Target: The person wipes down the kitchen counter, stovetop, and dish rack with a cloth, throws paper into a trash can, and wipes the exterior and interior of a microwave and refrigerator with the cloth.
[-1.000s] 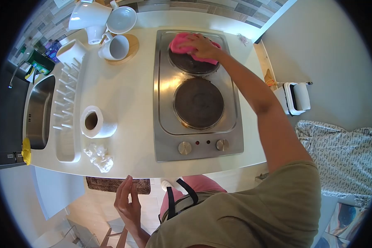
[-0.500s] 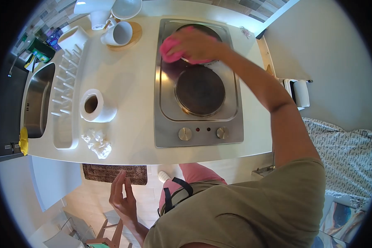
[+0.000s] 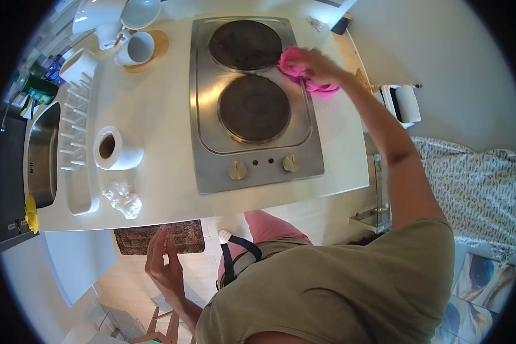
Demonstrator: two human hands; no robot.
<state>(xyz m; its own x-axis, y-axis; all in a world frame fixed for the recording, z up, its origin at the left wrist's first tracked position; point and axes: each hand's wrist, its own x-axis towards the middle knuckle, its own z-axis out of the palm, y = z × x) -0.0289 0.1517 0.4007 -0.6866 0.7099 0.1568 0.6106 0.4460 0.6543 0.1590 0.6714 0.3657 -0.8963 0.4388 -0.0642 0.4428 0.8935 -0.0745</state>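
Observation:
My right hand is closed around a bright pink cloth, pressing it on the right edge of the steel hob. Part of the cloth hangs over onto the counter beside the hob. Two dark round hotplates are on the hob: the far hotplate and the near hotplate, which has brownish marks at its lower rim. Two knobs are at the front, among them the right knob. Below the counter's front edge, my left hand hangs in the air with fingers stretched out, holding nothing.
On the counter's left are a paper roll, crumpled white paper and a white drying rack beside the sink. Behind them, a white mug lies tilted on a round wooden board. A yellow cloth hangs by the sink.
My right hand has moved the pink cloth from the far hotplate rightwards to the hob's right edge. The view has shifted slightly. My left hand stays much the same.

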